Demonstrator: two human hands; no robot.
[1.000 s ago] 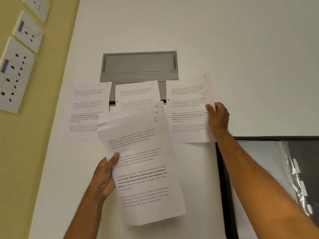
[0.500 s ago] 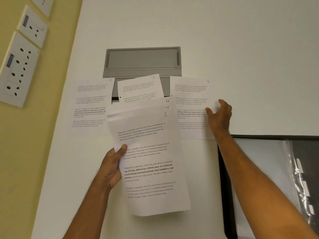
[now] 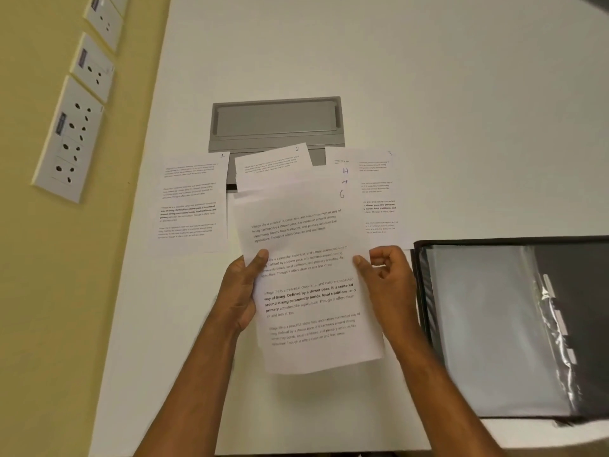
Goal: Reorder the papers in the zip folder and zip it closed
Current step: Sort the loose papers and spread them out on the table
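Observation:
I hold a small stack of printed papers (image 3: 306, 258) above the white table, the top sheet marked 6, with edges marked 4 and 7 fanned behind it. My left hand (image 3: 242, 291) grips the stack's left edge, thumb on top. My right hand (image 3: 387, 275) pinches the right edge. Three sheets lie flat on the table beyond: sheet 1 (image 3: 189, 199) at left, sheet 2 (image 3: 273, 163) in the middle, sheet 3 (image 3: 379, 192) at right, partly hidden by the stack. The black zip folder (image 3: 494, 324) lies open at right, showing clear plastic sleeves.
A grey cable-port flap (image 3: 275, 122) is set into the white table (image 3: 428, 94) behind the sheets. White wall sockets (image 3: 69, 136) line the yellow wall on the left.
My right hand left sheet 3 on the table and came back to take the stack's right edge. The stack shifted slightly right and toward me.

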